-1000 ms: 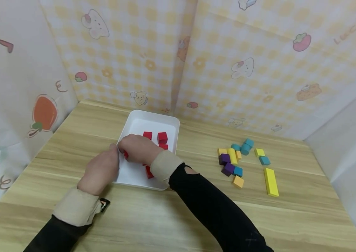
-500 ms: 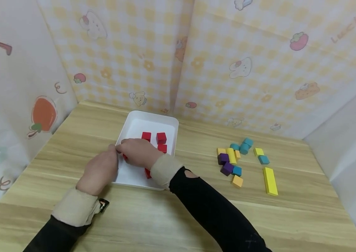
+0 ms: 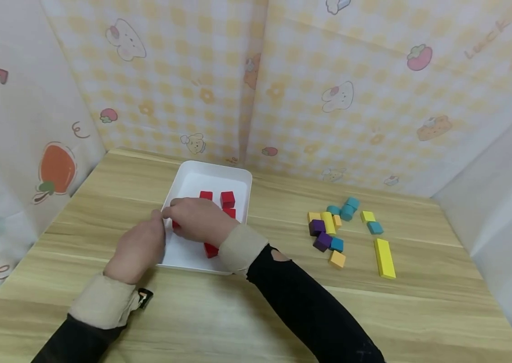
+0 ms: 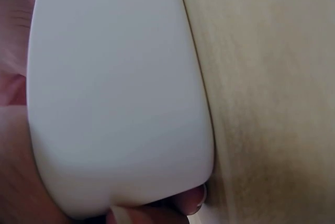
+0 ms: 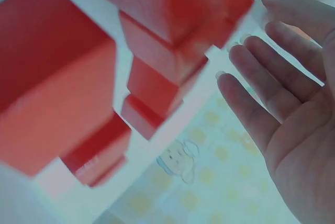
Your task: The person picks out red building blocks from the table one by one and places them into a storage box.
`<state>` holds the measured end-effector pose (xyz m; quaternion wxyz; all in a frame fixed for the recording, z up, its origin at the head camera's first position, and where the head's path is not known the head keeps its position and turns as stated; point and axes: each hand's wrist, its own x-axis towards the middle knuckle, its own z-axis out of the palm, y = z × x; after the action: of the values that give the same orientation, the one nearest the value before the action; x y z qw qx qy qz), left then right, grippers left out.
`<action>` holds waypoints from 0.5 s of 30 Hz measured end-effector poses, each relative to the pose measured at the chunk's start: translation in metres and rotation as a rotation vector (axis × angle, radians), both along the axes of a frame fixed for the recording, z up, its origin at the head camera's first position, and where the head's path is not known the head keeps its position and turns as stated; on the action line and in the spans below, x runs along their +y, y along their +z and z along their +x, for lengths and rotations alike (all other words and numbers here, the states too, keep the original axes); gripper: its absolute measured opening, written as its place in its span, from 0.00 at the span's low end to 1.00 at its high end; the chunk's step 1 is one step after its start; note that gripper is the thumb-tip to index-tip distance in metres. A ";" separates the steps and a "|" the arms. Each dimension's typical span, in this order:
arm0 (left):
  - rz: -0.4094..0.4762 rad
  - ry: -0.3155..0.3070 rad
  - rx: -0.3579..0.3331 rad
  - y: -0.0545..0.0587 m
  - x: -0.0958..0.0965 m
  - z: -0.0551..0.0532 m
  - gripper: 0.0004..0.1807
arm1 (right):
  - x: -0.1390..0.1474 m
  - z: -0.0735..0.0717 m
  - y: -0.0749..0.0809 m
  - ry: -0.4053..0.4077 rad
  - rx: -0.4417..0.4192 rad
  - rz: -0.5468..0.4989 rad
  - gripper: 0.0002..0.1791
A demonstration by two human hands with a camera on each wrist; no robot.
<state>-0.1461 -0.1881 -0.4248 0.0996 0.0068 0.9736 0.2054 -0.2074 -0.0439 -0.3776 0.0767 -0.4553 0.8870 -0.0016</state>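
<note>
A white tray with several red blocks in it lies on the wooden table. At its left side my left hand grips the tray. In the left wrist view the tray's outer wall fills the middle, with fingertips curled at its end. My right hand reaches over the tray, close to the left hand at the left rim. From the right wrist its fingers look fairly straight, beside the red blocks, with nothing seen held. Part of the tray floor is hidden beneath this hand.
To the right lies a loose group of coloured blocks: purple, teal, orange and a yellow cylinder. A long yellow block lies farther right. Patterned cloth stands along the table's back edge.
The head view has turned slightly, so everything sits a little farther left. My right wrist has shifted slightly right over the tray. The left hand keeps its place at the rim.
</note>
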 end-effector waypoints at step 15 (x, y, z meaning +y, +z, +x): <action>-0.014 0.003 -0.015 0.000 0.004 -0.002 0.12 | 0.066 0.011 0.026 -0.131 -0.017 -0.179 0.12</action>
<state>-0.1479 -0.1844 -0.4249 0.1067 0.0032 0.9743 0.1985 -0.1962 0.0217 -0.3521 0.0433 -0.4014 0.9105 -0.0897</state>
